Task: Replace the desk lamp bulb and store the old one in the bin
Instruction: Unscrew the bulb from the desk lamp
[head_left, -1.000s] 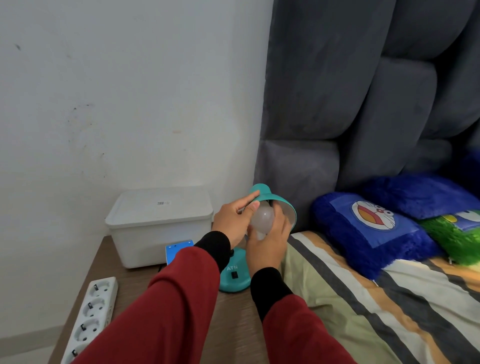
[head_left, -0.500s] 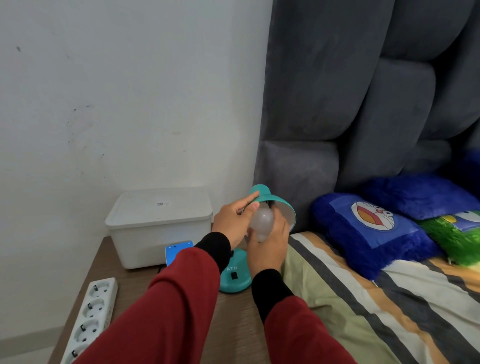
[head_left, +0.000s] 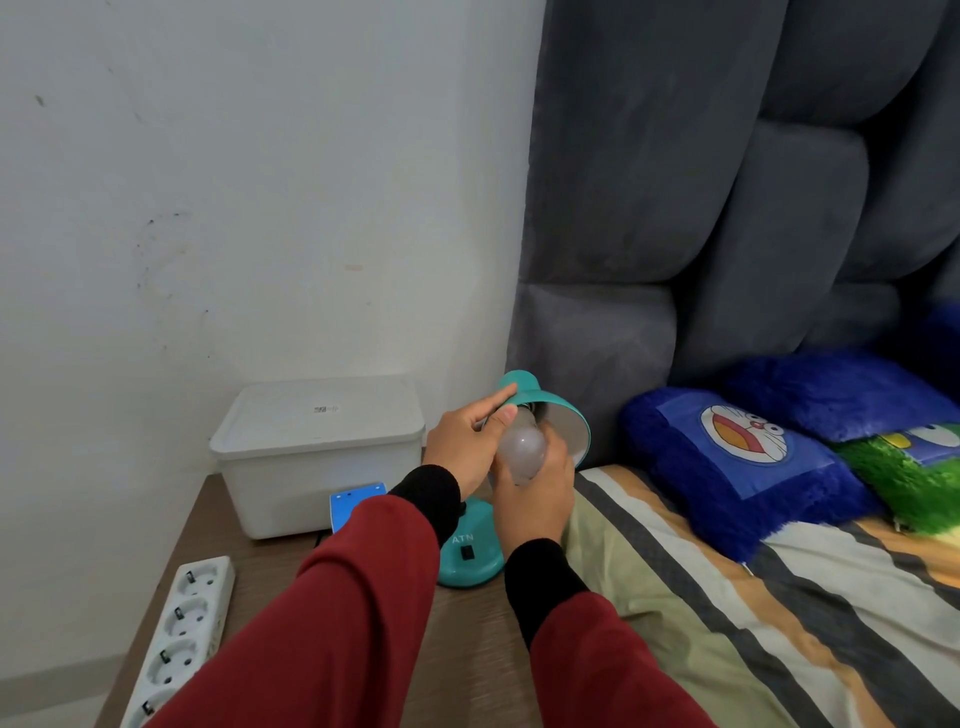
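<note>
bulb: frosted, smooth | lampshade: glossy teal | table: wood-grain matt

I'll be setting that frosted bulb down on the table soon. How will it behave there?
The bulb looks round and smooth, so it would probably roll on the flat table. It seems thin-shelled, likely fragile. The right hand wraps it easily, suggesting it is light.
</note>
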